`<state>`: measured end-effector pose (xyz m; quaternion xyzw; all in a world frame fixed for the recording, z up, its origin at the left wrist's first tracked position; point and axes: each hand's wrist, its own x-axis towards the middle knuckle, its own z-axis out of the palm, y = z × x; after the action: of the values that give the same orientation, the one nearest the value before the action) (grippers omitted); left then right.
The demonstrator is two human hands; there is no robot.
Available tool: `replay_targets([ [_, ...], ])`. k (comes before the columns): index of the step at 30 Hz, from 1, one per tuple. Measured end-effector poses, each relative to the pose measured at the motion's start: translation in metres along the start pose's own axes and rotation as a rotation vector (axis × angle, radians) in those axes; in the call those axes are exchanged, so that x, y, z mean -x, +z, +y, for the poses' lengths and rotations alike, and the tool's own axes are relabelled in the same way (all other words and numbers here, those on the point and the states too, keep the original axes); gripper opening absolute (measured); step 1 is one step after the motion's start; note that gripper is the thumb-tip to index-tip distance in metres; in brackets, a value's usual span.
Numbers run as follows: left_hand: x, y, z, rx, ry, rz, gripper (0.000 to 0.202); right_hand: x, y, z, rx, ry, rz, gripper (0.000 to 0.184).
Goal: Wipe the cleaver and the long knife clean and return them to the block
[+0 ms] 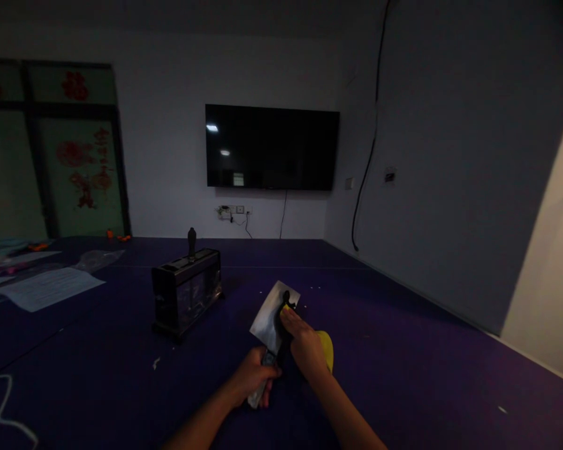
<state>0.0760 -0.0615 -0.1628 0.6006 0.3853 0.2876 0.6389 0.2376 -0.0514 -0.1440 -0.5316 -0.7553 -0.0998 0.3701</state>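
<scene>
While my left hand (257, 377) clasps the cleaver (267, 322) at the frame's lower centre, my right hand (306, 347) covers a yellow cloth (327, 350) against it, grip unclear; probably wiping, I'd next stroke clear of its edge.

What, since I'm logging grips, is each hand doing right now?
Left hand: closed, holding the cleaver by its handle.
Right hand: laid over a yellow thing at the cleaver; whether it is gripped cannot be told.
</scene>
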Motion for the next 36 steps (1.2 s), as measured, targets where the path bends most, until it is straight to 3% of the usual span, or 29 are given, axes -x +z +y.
replay_targets([
  [13,0.003,-0.002,-0.001,-0.051,0.010,-0.065,0.026,0.000,-0.002,0.023,-0.063,0.088,0.102,0.076],
  [29,0.001,-0.002,-0.001,-0.022,-0.020,-0.013,0.023,0.001,0.003,0.010,-0.042,0.020,0.058,0.076],
  [36,-0.002,-0.003,-0.005,-0.007,-0.003,-0.009,0.031,0.001,0.003,0.010,-0.027,0.001,0.064,0.078],
])
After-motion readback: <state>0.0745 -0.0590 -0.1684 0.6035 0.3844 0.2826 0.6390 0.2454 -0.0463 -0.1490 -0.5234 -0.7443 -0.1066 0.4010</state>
